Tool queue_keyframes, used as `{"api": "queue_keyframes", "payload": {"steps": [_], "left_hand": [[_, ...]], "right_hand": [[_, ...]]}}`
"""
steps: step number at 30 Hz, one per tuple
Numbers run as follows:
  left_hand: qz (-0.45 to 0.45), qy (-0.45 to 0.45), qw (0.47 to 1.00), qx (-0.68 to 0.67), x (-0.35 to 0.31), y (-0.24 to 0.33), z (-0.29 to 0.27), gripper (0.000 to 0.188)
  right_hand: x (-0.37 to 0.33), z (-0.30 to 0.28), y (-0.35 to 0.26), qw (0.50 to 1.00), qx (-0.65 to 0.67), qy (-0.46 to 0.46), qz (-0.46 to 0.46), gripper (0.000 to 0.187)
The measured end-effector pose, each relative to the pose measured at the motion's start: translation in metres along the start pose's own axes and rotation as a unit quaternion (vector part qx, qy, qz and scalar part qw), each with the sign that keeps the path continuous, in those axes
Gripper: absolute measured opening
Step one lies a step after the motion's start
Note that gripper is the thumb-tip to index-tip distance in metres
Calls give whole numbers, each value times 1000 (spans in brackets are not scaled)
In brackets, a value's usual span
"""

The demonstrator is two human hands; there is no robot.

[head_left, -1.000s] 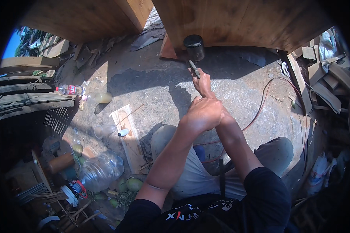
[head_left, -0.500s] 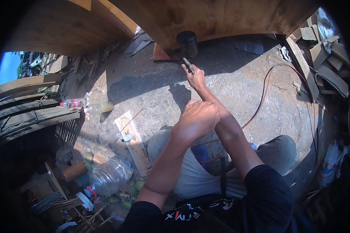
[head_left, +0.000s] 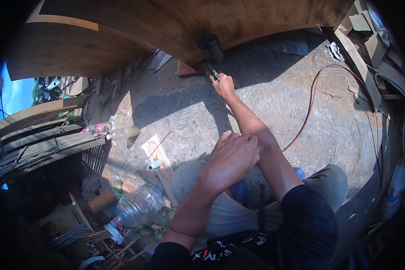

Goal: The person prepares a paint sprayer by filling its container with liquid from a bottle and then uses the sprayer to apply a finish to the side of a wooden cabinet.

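My right hand (head_left: 223, 85) reaches forward, gripping a spray gun (head_left: 213, 73) with a dark round cup (head_left: 210, 46) on top. The gun is close to the lower part of a large varnished wooden panel (head_left: 274, 22). My left hand (head_left: 231, 157) is closed, its knuckles up, against or just over my right forearm; whatever it may hold is hidden under the fingers. A reddish hose (head_left: 309, 105) curves over the concrete floor on the right and passes out of sight behind my right arm.
At left stand slatted wood (head_left: 45, 139) and two lying bottles (head_left: 123, 132). Nearer are a pale board (head_left: 159, 153), a small white bottle (head_left: 155, 164), a large clear plastic jug (head_left: 139, 204) and green fruits. Scrap planks (head_left: 357, 67) lean at far right.
The view has shifted slightly, so the floor things sit farther right. My right hand with the spray gun has moved slightly. My left hand stays closed by the right forearm, its fingers turned a little.
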State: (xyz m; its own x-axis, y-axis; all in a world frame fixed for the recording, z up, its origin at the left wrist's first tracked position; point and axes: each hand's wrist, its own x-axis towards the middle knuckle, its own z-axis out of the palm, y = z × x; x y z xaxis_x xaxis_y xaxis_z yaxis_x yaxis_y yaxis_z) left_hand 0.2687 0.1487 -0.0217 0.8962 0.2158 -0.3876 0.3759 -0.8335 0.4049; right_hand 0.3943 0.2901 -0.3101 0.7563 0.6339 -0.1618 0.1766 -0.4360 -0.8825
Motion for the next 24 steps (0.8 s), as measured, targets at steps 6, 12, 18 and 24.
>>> {"api": "queue_keyframes", "payload": {"steps": [6,12,18,24], "left_hand": [[-8,-13,999,-33,11,-9,-6,26],[21,-95,988,-119,30,-33,-35,29],[169,-183,929,-275,30,-71,-42,37],[198,-187,929,-249,49,-88,-16,36]], "right_hand": [[-28,-33,-9,995,-41,-27,-88,41],[-44,-84,-75,985,-77,-52,-147,30],[-45,-149,-183,973,-73,-26,-217,37],[-70,-204,-298,939,-32,49,-339,16]]}}
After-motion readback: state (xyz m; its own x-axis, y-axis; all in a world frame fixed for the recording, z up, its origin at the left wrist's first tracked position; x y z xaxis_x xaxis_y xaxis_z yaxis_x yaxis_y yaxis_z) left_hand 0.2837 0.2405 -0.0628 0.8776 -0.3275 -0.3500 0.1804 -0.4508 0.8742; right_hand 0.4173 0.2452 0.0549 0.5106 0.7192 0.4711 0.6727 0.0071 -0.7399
